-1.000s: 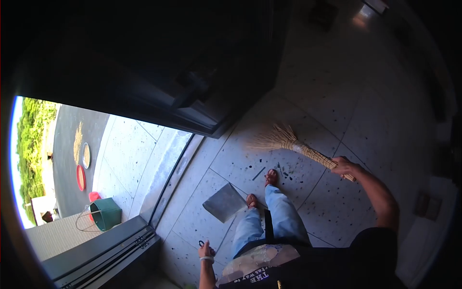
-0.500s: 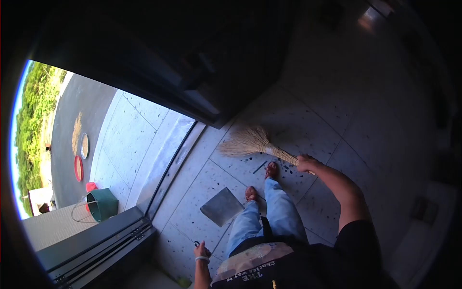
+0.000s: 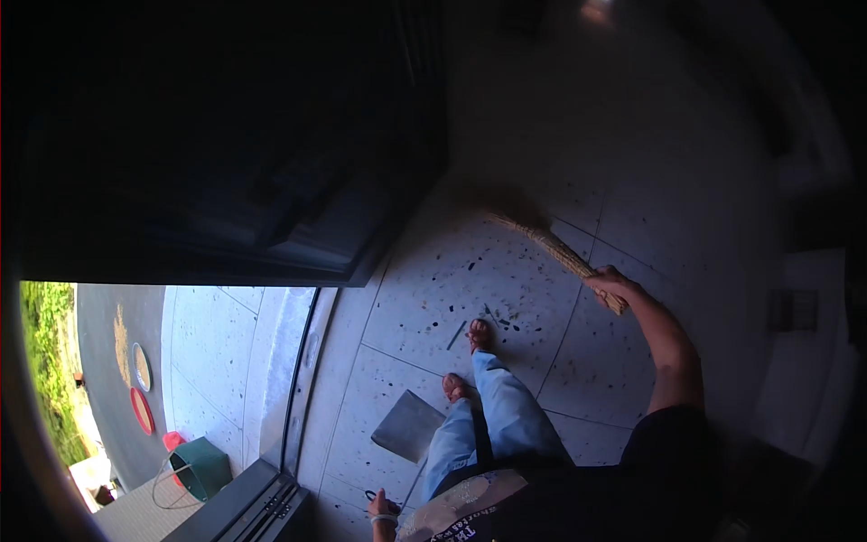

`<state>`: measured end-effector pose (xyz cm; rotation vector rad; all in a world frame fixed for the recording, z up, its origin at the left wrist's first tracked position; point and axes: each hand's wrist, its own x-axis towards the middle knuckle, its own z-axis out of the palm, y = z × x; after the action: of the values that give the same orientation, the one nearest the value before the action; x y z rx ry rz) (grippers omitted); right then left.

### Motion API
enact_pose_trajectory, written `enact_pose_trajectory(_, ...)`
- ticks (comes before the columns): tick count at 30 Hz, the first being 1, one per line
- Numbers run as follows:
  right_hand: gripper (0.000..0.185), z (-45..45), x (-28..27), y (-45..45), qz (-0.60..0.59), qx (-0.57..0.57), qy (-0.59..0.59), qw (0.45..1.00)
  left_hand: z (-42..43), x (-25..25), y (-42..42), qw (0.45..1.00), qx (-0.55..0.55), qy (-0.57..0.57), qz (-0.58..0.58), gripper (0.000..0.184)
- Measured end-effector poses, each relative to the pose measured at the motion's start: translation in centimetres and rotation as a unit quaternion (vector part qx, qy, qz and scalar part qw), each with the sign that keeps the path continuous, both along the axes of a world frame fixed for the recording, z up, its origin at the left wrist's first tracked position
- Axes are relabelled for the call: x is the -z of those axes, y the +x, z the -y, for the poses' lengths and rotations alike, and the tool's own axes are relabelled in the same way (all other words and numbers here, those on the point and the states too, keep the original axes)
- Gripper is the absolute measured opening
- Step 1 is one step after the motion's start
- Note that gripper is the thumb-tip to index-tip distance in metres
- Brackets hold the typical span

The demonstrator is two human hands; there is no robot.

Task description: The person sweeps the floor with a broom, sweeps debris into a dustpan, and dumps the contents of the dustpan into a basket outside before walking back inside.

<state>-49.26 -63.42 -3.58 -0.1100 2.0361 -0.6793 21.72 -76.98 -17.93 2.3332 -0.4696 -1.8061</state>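
Above the tiled floor (image 3: pixel 397 325), the right hand (image 3: pixel 610 282) is closed around the handle of a straw broom (image 3: pixel 564 253), whose bristles look blurred. The left hand (image 3: pixel 383 508) holds a small dark thing (image 3: pixel 370 496); its kind I cannot tell. Near the feet lies a gray metal sheet (image 3: pixel 408 426).

At lower left we see a green bucket (image 3: pixel 206 468), with a red basin (image 3: pixel 142 411) above it. Near the bottom centre, our jeans (image 3: pixel 513 408) are pale blue; our black shirt (image 3: pixel 578 506) carries white lettering. Right of centre, the broom (image 3: pixel 564 253) is straw-tan.
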Motion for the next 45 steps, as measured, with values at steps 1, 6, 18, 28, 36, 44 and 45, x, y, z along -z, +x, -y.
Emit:
enact_pose_trajectory(1,0.023,0.7,2.9,-0.9,0.005,0.033,-0.013,0.999,0.4,-0.5,-0.1,1.0,0.003,0.002,-0.002,0.025)
enact_pose_trajectory(6,0.026,3.1,11.3,1.2,0.004,0.09,0.022,0.996,3.6,-3.1,-2.1,0.999,0.043,-0.009,0.014,0.029)
enact_pose_trajectory(18,0.061,-10.3,-8.0,3.3,0.064,0.044,0.054,0.996,11.9,-4.7,-13.1,0.971,0.223,-0.088,0.004,0.031)
enact_pose_trajectory(28,0.018,-13.1,7.5,-4.1,0.056,0.322,-0.119,0.938,13.5,-6.2,-16.8,0.955,0.26,-0.141,-0.02,0.032)
enact_pose_trajectory(36,0.018,-12.8,9.8,11.3,0.055,0.33,-0.08,0.939,15.7,-6.9,-17.9,0.937,0.333,-0.109,-0.014,0.034)
enact_pose_trajectory(44,0.033,-18.3,-7.2,12.6,0.127,0.338,-0.094,0.928,17.6,-6.1,-20.0,0.914,0.392,-0.1,-0.004,0.036)
enact_pose_trajectory(45,0.036,-19.3,-7.1,12.6,0.117,0.358,-0.102,0.921,17.5,-6.0,-19.9,0.91,0.401,-0.099,0.0,0.036)
